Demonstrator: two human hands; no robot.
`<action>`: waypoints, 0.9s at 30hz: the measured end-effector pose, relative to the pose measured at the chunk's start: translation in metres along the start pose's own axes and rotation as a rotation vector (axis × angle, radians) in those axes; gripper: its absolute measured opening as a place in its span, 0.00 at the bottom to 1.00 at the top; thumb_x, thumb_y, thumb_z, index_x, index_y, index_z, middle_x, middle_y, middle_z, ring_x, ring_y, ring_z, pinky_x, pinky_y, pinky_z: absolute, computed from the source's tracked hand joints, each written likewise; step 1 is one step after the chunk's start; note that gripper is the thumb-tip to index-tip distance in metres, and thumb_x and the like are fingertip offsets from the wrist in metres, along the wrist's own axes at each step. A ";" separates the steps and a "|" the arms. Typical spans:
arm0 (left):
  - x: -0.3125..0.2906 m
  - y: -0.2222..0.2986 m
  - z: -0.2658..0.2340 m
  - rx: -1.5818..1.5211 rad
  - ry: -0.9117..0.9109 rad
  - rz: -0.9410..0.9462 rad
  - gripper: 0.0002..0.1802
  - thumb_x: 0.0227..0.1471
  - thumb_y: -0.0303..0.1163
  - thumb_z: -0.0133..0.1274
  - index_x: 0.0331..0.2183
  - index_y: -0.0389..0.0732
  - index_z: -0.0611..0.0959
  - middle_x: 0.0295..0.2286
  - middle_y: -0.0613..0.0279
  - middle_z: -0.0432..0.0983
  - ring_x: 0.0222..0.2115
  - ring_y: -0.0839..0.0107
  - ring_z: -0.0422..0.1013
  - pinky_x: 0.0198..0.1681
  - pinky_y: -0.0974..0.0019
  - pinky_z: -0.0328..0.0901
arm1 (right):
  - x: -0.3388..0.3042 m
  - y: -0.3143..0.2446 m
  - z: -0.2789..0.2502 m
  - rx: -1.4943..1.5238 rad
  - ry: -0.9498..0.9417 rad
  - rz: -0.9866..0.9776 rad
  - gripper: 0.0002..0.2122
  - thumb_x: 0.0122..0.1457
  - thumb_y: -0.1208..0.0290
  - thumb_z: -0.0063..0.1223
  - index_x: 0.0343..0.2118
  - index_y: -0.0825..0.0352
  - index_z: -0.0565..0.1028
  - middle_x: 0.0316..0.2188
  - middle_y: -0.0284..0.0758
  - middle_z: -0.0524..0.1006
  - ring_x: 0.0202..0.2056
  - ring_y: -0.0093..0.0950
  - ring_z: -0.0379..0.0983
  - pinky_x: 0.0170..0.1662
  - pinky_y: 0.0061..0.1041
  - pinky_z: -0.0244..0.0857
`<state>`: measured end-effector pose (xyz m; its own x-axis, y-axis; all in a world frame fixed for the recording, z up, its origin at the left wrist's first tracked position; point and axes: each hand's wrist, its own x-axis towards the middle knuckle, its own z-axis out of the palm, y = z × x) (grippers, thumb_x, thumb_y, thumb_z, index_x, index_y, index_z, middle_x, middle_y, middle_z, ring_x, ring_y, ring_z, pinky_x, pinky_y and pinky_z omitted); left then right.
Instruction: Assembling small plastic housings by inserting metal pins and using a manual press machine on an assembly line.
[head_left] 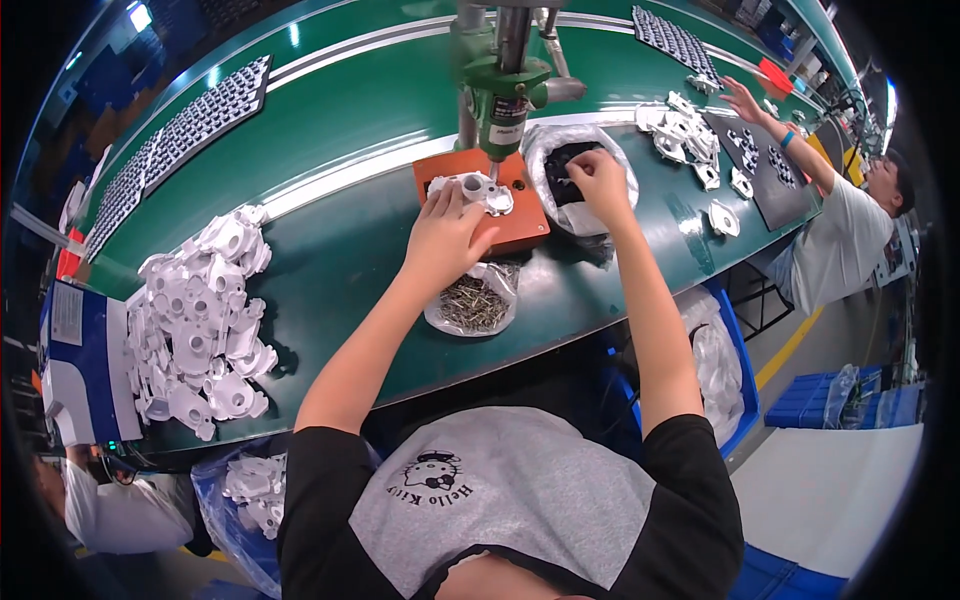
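My left hand point(447, 237) lies over the near left edge of a pale metal casting point(473, 184), its fingers stretched out and the thumb spread away. That casting sits on an orange block point(517, 226) beneath the spindle of a green drill-press-like machine point(507, 100). Over a clear plastic bag point(612, 155) of small black parts point(566, 178), my right hand point(600, 184) has its fingertips pinched together; whatever is between them is too small to make out. Just in front of the block, a plastic bag of screws point(472, 304) lies close below my left hand.
A big heap of pale castings point(200, 325) covers the table's left end. More castings point(683, 135) lie at the right, near a co-worker's raised hand point(745, 103). Trays of small parts point(205, 110) stand at the far left. A blue crate point(742, 370) is below the table's right edge.
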<state>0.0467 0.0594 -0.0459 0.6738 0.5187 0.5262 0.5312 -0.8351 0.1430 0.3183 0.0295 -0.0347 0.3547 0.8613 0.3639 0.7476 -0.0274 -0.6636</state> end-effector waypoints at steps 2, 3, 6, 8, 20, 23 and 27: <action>-0.006 -0.002 -0.003 -0.079 0.050 0.019 0.24 0.46 0.50 0.54 0.36 0.39 0.77 0.47 0.36 0.66 0.51 0.47 0.61 0.56 0.53 0.54 | 0.002 -0.014 0.004 0.043 0.033 -0.109 0.08 0.46 0.69 0.56 0.26 0.70 0.78 0.29 0.43 0.74 0.37 0.41 0.69 0.43 0.34 0.62; -0.007 -0.005 -0.003 -0.106 0.043 0.014 0.28 0.43 0.53 0.56 0.38 0.40 0.77 0.47 0.39 0.66 0.53 0.49 0.60 0.56 0.54 0.54 | 0.002 -0.025 0.007 0.076 -0.045 -0.148 0.08 0.48 0.71 0.55 0.27 0.71 0.77 0.31 0.40 0.73 0.37 0.36 0.69 0.43 0.30 0.62; -0.005 -0.007 -0.008 -0.154 0.031 -0.016 0.30 0.40 0.54 0.58 0.38 0.40 0.77 0.47 0.43 0.67 0.52 0.52 0.60 0.56 0.54 0.54 | -0.001 -0.047 0.032 0.213 -0.214 -0.214 0.08 0.49 0.72 0.55 0.30 0.72 0.77 0.34 0.38 0.71 0.41 0.32 0.67 0.47 0.28 0.60; -0.006 -0.007 -0.005 -0.165 0.061 -0.022 0.30 0.36 0.54 0.60 0.37 0.41 0.78 0.46 0.47 0.68 0.52 0.54 0.62 0.56 0.55 0.54 | 0.000 -0.050 0.050 0.202 -0.286 -0.178 0.09 0.46 0.67 0.57 0.28 0.68 0.79 0.37 0.41 0.72 0.45 0.38 0.66 0.49 0.34 0.59; -0.006 -0.013 -0.005 -0.242 0.093 -0.064 0.23 0.40 0.49 0.57 0.34 0.42 0.81 0.44 0.55 0.72 0.51 0.58 0.64 0.55 0.56 0.56 | 0.005 -0.061 0.058 -0.180 -0.307 -0.229 0.19 0.45 0.61 0.59 0.37 0.69 0.74 0.41 0.40 0.68 0.46 0.41 0.62 0.49 0.38 0.56; -0.006 -0.016 -0.009 -0.317 0.061 -0.117 0.16 0.45 0.44 0.53 0.33 0.43 0.82 0.44 0.56 0.72 0.50 0.60 0.64 0.54 0.57 0.57 | -0.006 -0.072 0.050 -0.172 -0.199 -0.259 0.17 0.45 0.61 0.59 0.35 0.68 0.73 0.38 0.39 0.70 0.43 0.41 0.64 0.45 0.38 0.57; -0.010 -0.021 0.000 -0.325 0.087 -0.128 0.13 0.47 0.40 0.52 0.34 0.45 0.82 0.45 0.56 0.73 0.49 0.59 0.65 0.53 0.58 0.59 | -0.048 -0.087 0.034 -0.045 -0.007 -0.438 0.09 0.45 0.69 0.60 0.27 0.66 0.72 0.28 0.36 0.70 0.35 0.37 0.65 0.39 0.34 0.58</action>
<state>0.0287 0.0717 -0.0540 0.5586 0.6171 0.5542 0.4081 -0.7861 0.4641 0.2173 0.0081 -0.0170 -0.0046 0.7997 0.6003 0.8503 0.3190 -0.4185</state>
